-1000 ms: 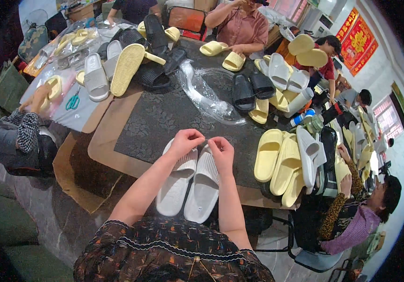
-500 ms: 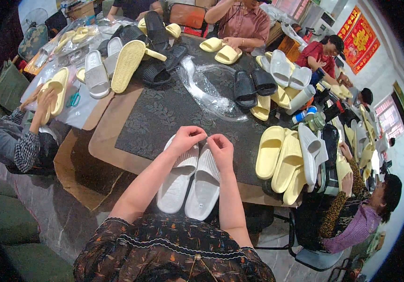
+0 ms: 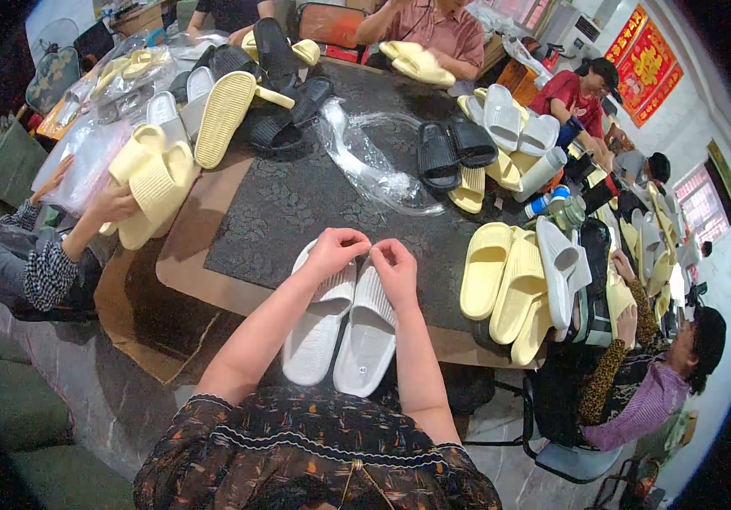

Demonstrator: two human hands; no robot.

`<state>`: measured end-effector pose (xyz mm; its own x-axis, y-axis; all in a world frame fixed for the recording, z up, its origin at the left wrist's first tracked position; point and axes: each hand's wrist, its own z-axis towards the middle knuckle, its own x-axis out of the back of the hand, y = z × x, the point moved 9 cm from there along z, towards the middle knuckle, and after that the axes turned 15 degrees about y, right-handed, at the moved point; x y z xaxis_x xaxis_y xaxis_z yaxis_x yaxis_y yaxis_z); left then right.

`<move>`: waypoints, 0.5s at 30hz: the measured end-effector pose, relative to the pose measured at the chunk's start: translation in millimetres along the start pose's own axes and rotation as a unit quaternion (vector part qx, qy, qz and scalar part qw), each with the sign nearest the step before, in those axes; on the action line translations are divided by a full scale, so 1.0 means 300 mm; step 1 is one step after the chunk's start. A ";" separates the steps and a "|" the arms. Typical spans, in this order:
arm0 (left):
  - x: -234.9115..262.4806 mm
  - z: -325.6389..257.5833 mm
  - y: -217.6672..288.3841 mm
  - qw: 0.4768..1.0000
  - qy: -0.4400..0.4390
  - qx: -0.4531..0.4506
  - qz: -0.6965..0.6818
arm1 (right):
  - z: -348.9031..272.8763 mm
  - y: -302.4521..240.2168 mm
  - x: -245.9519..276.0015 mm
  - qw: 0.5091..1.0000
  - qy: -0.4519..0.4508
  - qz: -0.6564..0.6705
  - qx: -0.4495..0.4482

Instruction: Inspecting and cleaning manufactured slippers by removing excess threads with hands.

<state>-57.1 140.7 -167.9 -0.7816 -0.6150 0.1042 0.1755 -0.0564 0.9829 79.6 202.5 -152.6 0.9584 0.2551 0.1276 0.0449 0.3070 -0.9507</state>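
Note:
A pair of light grey slide slippers (image 3: 365, 347) lies side by side at the table's near edge, heels toward me and toes under my hands. My left hand (image 3: 338, 252) is closed in a pinch above the left slipper's toe end. Just beside it, my right hand (image 3: 394, 270) pinches too, over the right slipper's strap, the fingertips of both hands nearly touching. Anything between those fingertips is too small to make out.
Clear plastic bags (image 3: 374, 170) lie on the dark table mat (image 3: 272, 229) ahead. Black slides (image 3: 439, 155), yellow slides (image 3: 486, 270) and grey slides (image 3: 558, 263) stand to the right. A slipper pile (image 3: 225, 119) sits far left. Co-workers sit around the table.
My hands stay almost in place, still pinching. At the left, a co-worker has brought yellow slides rightward, a plastic bag in the other hand. Across the table, another has lifted a yellow pair.

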 end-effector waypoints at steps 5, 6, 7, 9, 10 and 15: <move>0.021 0.007 -0.003 0.997 0.047 0.005 -0.058 | -0.001 0.027 0.009 0.999 0.013 0.005 -0.043; 0.022 0.009 -0.004 0.998 0.048 0.001 -0.026 | -0.001 0.021 0.007 0.999 0.011 0.003 -0.033; 0.023 0.011 -0.005 0.999 0.049 -0.004 0.006 | 0.000 0.017 0.005 1.000 0.009 0.000 -0.024; 0.021 0.015 -0.023 0.999 0.035 -0.003 0.001 | 0.001 0.020 -0.002 1.000 0.004 0.002 -0.022; 0.016 0.015 -0.031 1.000 0.022 -0.003 -0.004 | 0.000 0.019 -0.007 1.000 -0.001 0.002 -0.019; 0.006 0.007 -0.017 1.000 0.012 0.009 -0.012 | -0.008 -0.001 -0.010 1.000 -0.008 -0.005 0.000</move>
<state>-60.6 141.6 -172.4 -0.7703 -0.6329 0.0777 0.1465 -0.0571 0.9876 77.4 199.3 -153.3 0.9532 0.2667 0.1423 0.0552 0.3092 -0.9494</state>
